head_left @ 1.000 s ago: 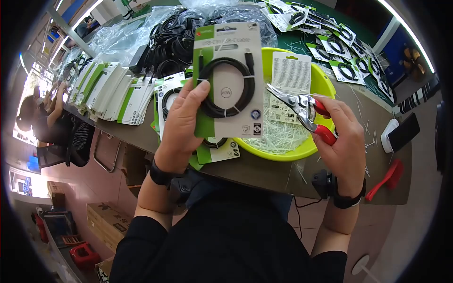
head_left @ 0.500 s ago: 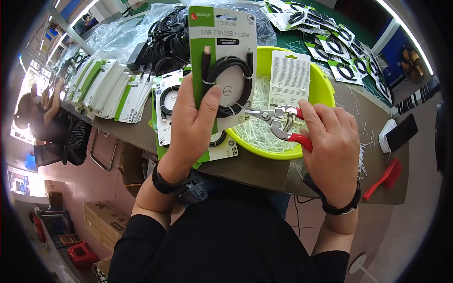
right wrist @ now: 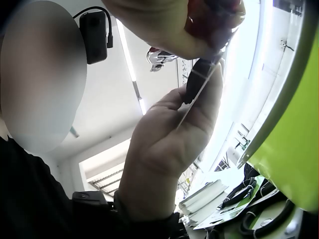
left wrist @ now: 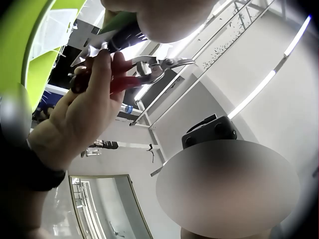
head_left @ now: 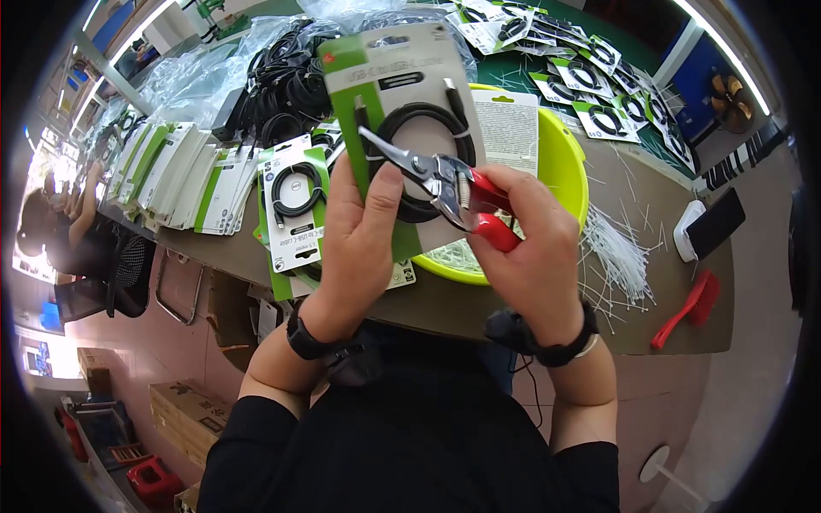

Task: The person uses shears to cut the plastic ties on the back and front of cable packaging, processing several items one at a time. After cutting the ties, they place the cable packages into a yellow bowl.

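Note:
Upright in my left hand (head_left: 359, 244) is a green and white packaging card (head_left: 389, 64) carrying a coiled black USB-C cable (head_left: 419, 111). My thumb lies across the card's front, and the fingers go behind it. The right hand (head_left: 539, 252) grips red-handled pruning shears (head_left: 438, 175). Their blades overlap the left side of the coil in the head view, pointing at the upper left. From the left wrist, the shears (left wrist: 159, 69) show with blades parted. In the right wrist view the card (right wrist: 192, 102) appears edge-on in the left hand (right wrist: 164, 144).
Behind the card stands a yellow-green basin (head_left: 569, 162) with white tie offcuts (head_left: 453, 255) and a card inside. More white ties (head_left: 620, 261) lie to its right, near a red brush (head_left: 688, 308) and a phone on a stand (head_left: 714, 224). Carded cables (head_left: 295, 201) and stacked cards (head_left: 171, 179) sit left.
The shears came left to the lower part of the coil, then went up to its left side. The card, held by the left hand, has tilted and shifted. The view has turned slightly.

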Motion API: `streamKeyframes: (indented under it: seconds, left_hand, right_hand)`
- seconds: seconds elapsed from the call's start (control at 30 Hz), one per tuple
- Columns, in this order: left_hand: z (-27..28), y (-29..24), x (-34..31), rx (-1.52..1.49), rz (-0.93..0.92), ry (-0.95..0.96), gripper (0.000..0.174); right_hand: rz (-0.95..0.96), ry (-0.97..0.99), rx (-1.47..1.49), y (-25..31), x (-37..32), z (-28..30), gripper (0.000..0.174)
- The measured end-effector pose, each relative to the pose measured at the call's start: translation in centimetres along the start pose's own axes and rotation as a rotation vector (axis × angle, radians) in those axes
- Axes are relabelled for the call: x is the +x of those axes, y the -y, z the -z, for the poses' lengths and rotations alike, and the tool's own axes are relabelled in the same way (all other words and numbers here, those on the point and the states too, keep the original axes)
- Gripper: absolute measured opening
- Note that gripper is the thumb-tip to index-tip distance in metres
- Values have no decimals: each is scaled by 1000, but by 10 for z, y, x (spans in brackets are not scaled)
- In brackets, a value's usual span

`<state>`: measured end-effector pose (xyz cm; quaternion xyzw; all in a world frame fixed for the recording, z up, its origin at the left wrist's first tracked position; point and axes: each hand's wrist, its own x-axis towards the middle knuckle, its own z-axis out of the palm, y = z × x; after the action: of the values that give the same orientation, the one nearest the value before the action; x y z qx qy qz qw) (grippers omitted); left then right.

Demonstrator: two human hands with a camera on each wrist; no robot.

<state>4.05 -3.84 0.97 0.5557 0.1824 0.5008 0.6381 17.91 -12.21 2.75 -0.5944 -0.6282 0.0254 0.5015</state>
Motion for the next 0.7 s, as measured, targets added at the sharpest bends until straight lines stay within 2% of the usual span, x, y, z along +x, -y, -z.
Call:
streamKeyframes:
  seconds: [0.1, 0.2, 0.27, 0.33, 0.37, 0.4, 0.43, 0.5, 0.53, 0.57, 0.6, 0.67, 0.7]
  left_hand:
    - [-7, 2, -4, -104, 27, -40, 25]
    - [-4, -2, -3, -83, 38, -94, 23]
    - [43, -5, 2, 1327, -670, -65, 24]
    - [62, -25, 15, 257, -82, -303, 26]
    - [84, -33, 18, 232, 13, -259, 31]
    - [107, -40, 19, 208, 112, -216, 37]
    - [126, -43, 20, 206, 118, -201, 37]
    - [161, -39, 21, 940, -40, -191, 44]
    - [165, -37, 21, 1306, -131, -180, 47]
    - [157, -37, 25, 1302, -135, -169, 47]
    - [138, -40, 30, 1148, -102, -67, 50]
    - [98, -46, 37, 841, -36, 115, 54]
    - [79, -44, 39, 897, -27, 211, 54]
  right_hand:
    - [52, -172, -52, -2, -2, -14, 34]
    - [-14, -210, 18, -6, 0, -21, 32]
    - [-52, -231, 46, -11, 4, -17, 32]
    - [-186, -76, 74, -21, 11, 4, 31]
    - [-255, -1, 88, -29, 15, 14, 30]
    - [-266, -12, 81, -38, 18, 24, 30]
    - [-284, 14, -6, -49, 23, 35, 32]
    - [-313, 33, -98, -75, 36, 53, 34]
    - [-415, 60, 2, -93, 44, 57, 34]
    - [-511, 84, 104, -107, 51, 59, 35]
    - [-515, 74, 100, -118, 58, 59, 35]
    - [-720, 317, 206, -132, 70, 54, 32]
    - [-711, 314, 206, -133, 73, 47, 32]
